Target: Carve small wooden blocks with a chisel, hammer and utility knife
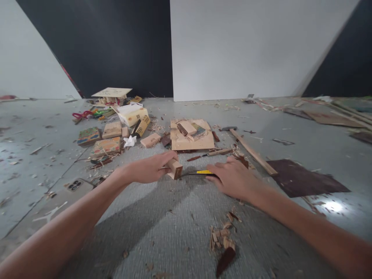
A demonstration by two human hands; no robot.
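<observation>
My left hand (152,167) is closed around a small wooden block (175,169), whose end faces right on the grey floor. In my right hand (232,176) is a yellow utility knife (204,172), with its thin blade pointing left toward the block; whether the tip touches the wood I cannot tell. Just beyond my hands lies a square board (178,144), with another wooden block (187,128) on top of it. A slim wooden-handled tool (220,152) rests between that board and my right hand.
A hammer (252,151) lies to the right, its handle reaching a dark brown sheet (305,177). Painted wood pieces (107,145), sandpaper rolls (142,126) and scissors (83,115) crowd the left. Near my left forearm is a phone (77,185). Wood shavings (222,234) litter the floor.
</observation>
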